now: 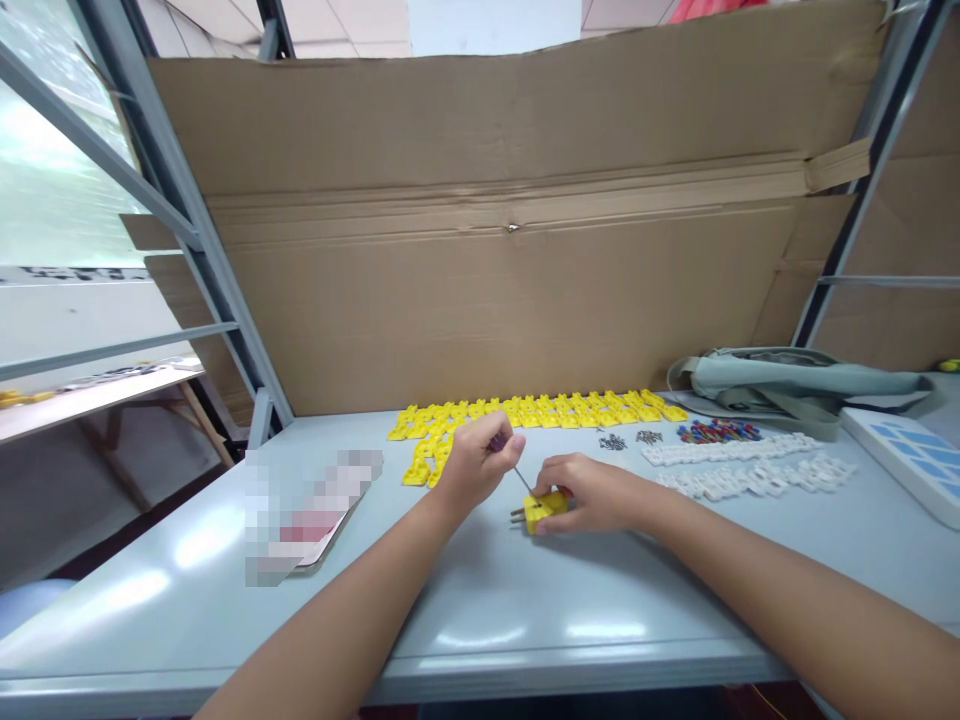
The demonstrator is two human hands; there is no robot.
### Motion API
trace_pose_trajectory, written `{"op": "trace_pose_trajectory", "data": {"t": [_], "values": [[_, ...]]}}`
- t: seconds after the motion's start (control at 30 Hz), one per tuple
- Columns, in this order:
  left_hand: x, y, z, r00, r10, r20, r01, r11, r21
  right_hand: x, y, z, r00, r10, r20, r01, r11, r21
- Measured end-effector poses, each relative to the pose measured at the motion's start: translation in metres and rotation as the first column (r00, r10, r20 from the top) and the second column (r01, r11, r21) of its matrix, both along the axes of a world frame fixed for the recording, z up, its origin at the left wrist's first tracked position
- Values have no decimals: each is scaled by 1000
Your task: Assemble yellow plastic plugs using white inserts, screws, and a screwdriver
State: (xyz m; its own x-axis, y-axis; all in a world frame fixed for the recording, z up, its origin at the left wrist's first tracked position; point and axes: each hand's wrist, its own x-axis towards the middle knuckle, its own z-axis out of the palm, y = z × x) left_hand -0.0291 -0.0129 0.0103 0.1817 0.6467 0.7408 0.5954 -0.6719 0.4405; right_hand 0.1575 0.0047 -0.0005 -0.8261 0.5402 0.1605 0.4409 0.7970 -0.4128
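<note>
My left hand [480, 460] is closed around the handle of a screwdriver [523, 482], whose thin metal shaft slants down to the right. Its tip meets the top of a yellow plug [546, 510] lying on the table. Metal prongs stick out of the plug's left side. With thumb and fingers, my right hand [589, 492] grips the plug from the right. Behind my hands, yellow plug housings [540, 411] lie in rows, partly hidden by my left hand.
On the right lie small dark screws [613, 442], red and blue pieces [718, 431], white parts [757, 480], a grey-green bag [795, 380] and a white-and-blue box [907, 460]. A blurred flat object [322, 515] is at left. Cardboard [517, 300] stands along the table's back.
</note>
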Motion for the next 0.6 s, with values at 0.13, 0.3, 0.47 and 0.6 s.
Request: {"op": "trace_pose_trajectory", "data": {"t": [0.13,0.3,0.47,0.6], "values": [[1,-6,0,993,-19,-117,8,995,-96,-1,0,1,986,-25,-164,30,999,28],[9,-10,-7,988,-86,-127,71,991,-116,-9,0,-2,815,-57,-577,71,998,1],[14,-11,-12,979,-200,39,203,949,-241,-11,2,-11,733,14,-680,48,996,73],[15,-13,-11,950,-311,-11,270,841,-468,-8,4,-8,759,53,-649,95,977,190]]}}
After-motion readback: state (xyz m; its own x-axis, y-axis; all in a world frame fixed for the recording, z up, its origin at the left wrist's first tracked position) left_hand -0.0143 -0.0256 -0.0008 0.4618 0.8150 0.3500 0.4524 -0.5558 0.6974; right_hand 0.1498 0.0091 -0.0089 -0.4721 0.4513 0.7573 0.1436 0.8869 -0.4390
